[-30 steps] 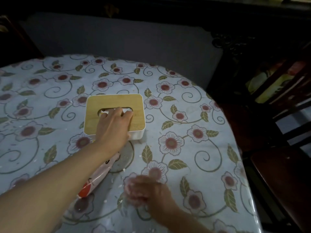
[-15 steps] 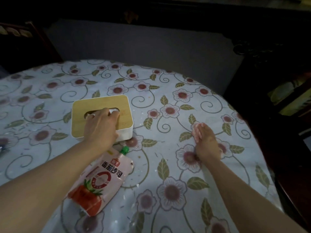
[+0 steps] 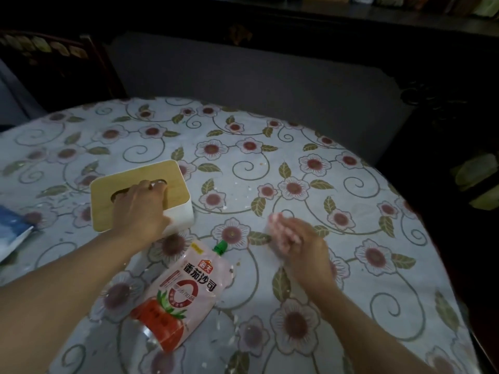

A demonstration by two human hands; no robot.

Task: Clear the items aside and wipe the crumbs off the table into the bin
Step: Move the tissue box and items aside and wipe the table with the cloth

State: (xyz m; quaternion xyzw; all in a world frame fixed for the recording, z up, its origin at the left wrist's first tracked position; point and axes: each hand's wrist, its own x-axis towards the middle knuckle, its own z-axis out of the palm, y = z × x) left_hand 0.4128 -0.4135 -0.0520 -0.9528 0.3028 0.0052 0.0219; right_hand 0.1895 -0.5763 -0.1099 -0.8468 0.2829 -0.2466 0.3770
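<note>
left hand (image 3: 140, 209) is gripping the wooden-lidded tissue box (image 3: 140, 194), fingers in its slot; right hand (image 3: 294, 238) is lying blurred, grip unclear; tomato sauce pouch (image 3: 178, 295) is lying between them.

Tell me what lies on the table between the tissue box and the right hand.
In the head view, only patterned tablecloth with scattered white crumbs separates the tissue box from the right hand.

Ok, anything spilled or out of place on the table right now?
Yes. Pale crumbs are scattered over the tablecloth, mostly mid-table and near the front edge. A sauce pouch lies flat and askew in the wiping path. The left hand grips the tissue box.
</note>
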